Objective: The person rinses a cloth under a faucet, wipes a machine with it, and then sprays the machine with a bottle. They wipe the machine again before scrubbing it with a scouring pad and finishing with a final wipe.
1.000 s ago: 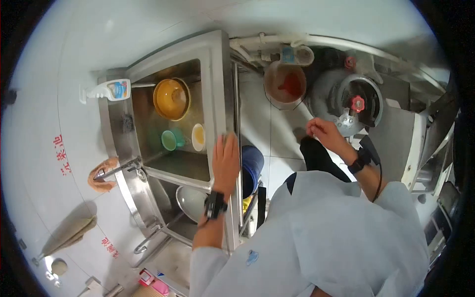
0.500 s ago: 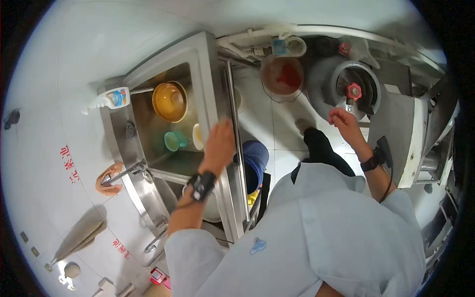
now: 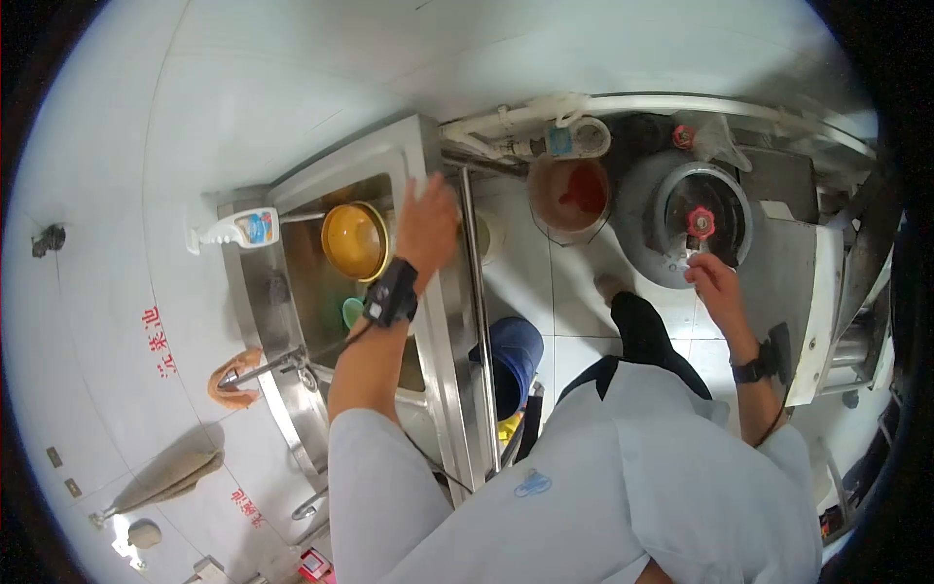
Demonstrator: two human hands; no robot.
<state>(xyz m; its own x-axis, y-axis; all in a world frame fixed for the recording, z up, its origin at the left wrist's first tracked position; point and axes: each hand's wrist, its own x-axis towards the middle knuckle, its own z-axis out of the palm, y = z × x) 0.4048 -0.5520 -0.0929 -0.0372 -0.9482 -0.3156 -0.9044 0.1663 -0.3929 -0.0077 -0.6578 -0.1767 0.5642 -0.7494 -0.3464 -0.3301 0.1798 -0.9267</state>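
Over the right rim of the steel sink (image 3: 424, 156), my left hand (image 3: 426, 226) hovers with its fingers apart and holds nothing. An amber bowl (image 3: 352, 241) sits in the basin left of this hand, with a small green cup (image 3: 352, 311) below it, partly hidden by my wrist. My right hand (image 3: 713, 278) is closed, fingers curled in, beside the lower edge of the grey gas cylinder (image 3: 637, 219). No object shows in it. Just above the fingertips is the cylinder's red valve knob (image 3: 700, 222); contact with the metal fitting beneath the knob cannot be made out.
A bucket with something red inside (image 3: 572, 195) stands on the floor behind a steel rail (image 3: 473, 263). Nearer is a blue bin (image 3: 518, 348). A spray bottle (image 3: 248, 229) lies at the sink's left edge, and a faucet (image 3: 263, 370) juts out below. A metal cabinet (image 3: 793, 292) stands at right.
My left hand has moved up along the sink rim and its fingers have spread. My right hand has shifted right and down, staying near the cylinder. The whole view has shifted slightly.
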